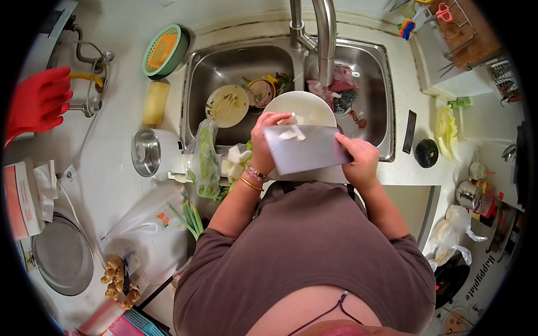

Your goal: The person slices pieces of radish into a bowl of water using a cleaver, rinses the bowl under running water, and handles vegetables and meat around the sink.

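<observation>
**Pale pieces ride a tilting blade at the rim of a white bowl**

Leftmost, a bright red rubber glove (pixel 42 101) sits well apart from the work. Further right, a clear plastic bag of long green vegetables (pixel 205 159) lies at the near edge of the stainless-steel left basin (pixel 269 56), just beside the bare left forearm.

The left hand (pixel 264 140) is at the left end of a broad, grey, rectangular metal cleaver (pixel 308 154), its fingers curled near the blade's far left corner; whether they pinch the metal or only the food, I cannot tell. Small white cut pieces (pixel 292 134) lie on the blade's upper face, close to those fingers. Just beyond is a round white bowl (pixel 300 106), its near side hidden by the blade.

The right hand (pixel 358 157) grips the cleaver's right end, thumb on top.

If the blade tips or jerks, pieces could slide past the rim into a basin. Wet fingers could slip along an edge and be cut. A knock from the blade might shift the bowl, whose support is hidden, towards the stainless-steel right basin (pixel 372 84).
</observation>
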`<state>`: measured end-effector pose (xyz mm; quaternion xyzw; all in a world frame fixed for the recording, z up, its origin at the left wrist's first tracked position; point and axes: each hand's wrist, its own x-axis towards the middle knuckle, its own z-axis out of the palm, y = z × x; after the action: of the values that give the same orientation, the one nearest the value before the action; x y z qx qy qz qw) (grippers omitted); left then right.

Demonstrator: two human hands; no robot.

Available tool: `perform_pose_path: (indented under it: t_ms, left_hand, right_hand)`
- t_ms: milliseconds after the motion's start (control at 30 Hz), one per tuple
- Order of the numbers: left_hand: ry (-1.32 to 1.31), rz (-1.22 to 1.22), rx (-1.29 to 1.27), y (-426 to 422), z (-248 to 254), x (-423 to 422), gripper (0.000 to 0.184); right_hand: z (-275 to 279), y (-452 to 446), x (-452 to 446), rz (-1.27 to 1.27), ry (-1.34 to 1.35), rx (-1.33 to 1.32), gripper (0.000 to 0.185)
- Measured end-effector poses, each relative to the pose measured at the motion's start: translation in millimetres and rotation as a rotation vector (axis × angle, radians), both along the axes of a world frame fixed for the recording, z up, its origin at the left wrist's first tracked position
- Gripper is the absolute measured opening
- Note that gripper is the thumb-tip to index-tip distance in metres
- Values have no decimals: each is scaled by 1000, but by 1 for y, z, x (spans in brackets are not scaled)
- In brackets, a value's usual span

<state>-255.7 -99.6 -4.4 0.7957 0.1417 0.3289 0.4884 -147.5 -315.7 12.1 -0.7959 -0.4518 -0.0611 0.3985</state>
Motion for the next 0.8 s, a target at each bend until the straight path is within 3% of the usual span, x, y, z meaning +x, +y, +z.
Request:
perform_pose_path:
  t_ms: [67,167,233,300,400,667,800]
  left_hand:
    - [94,21,-17,0,6,-11,17]
    - [161,34,-207,11,11,-32,13]
    - [207,77,-89,38,-9,-62,13]
    - [471,167,-60,48,14,-89,12]
    - [565,201,186,49,21,-117,15]
    - [441,107,702,-3,-31,-145,29]
    - [516,79,918,-17,-52,-146,26]
  right_hand:
    - [-4,-5,1,-52,91,27,48]
    - [-8,-13,5,-87,201,43,44]
    - [-13,-16,8,-102,252,44,43]
    - [-11,-15,9,-94,244,27,43]
    - [-13,-12,10,-83,256,5,43]
    - [-15,0,9,-11,224,-21,48]
    - [-15,1,9,-2,217,-20,49]
